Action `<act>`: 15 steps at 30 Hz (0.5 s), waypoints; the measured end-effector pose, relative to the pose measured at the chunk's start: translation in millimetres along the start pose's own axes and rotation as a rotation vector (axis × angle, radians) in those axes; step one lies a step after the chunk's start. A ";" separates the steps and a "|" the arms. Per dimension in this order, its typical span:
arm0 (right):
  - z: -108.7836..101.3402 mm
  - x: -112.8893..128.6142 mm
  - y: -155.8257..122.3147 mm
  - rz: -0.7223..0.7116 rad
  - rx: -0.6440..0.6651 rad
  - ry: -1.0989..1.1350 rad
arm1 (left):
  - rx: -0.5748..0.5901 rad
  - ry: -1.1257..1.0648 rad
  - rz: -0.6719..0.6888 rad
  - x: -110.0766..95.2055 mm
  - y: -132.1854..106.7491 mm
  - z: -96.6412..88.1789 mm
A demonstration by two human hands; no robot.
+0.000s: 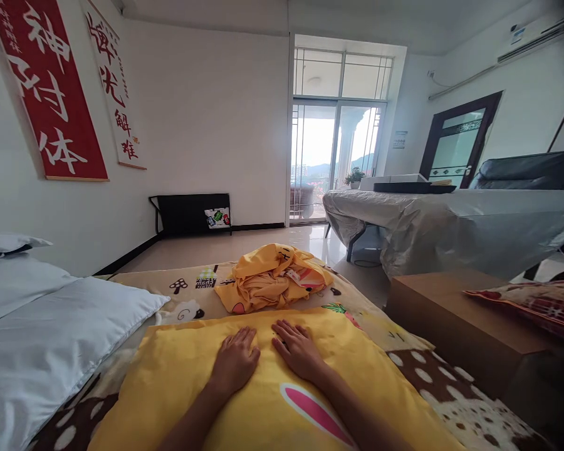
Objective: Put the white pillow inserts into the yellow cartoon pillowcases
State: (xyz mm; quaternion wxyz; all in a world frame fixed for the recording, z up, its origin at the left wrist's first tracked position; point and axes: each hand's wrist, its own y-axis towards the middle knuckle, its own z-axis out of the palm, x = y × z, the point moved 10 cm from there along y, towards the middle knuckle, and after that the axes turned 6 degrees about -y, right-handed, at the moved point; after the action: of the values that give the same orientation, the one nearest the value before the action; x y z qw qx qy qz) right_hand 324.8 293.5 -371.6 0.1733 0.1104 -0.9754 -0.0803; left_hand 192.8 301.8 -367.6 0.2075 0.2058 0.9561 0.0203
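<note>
Head view: both hands lie flat, palms down, side by side on a yellow pillow that rests on the bed, taking up the 6 o'clock part of the picture. The left hand has its fingers spread narrow and straight, gripping nothing; the right hand likewise presses its fingers flat on the cover, holding nothing. The cover carries a pink rabbit-ear print toward 5 o'clock.

The pillow looks soft, plump and light; its smooth cloth would likely slide a little under flat palms, so a pinch at the far corners or along the side edges seems the surest hold. It should bend and sag rather than stay stiff, and nothing about it looks fragile.

Just beyond the hands, at 12 o'clock from them, lies a crumpled yellow pillowcase or garment, apart from the pillow. White pillows sit at 9 o'clock, a brown box at 3 o'clock, and red banners hang at 10 o'clock.
</note>
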 end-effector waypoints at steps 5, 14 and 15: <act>0.6 0.2 -0.6 0.003 0.001 -0.003 | 0.006 -0.003 -0.010 -0.6 -0.7 -0.5; 10.0 -32.7 5.6 -0.026 0.021 0.007 | 0.024 0.005 -0.037 -3.6 -2.0 -3.5; 12.7 -47.5 6.1 -0.003 0.041 -0.021 | 0.023 0.004 -0.036 -3.7 -2.1 -3.0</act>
State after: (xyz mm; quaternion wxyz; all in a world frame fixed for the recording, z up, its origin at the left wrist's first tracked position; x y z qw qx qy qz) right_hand 362.6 312.4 -397.4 0.1605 0.1148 -0.9784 -0.0616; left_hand 193.9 298.5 -363.7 0.2033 0.1912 0.9603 0.0059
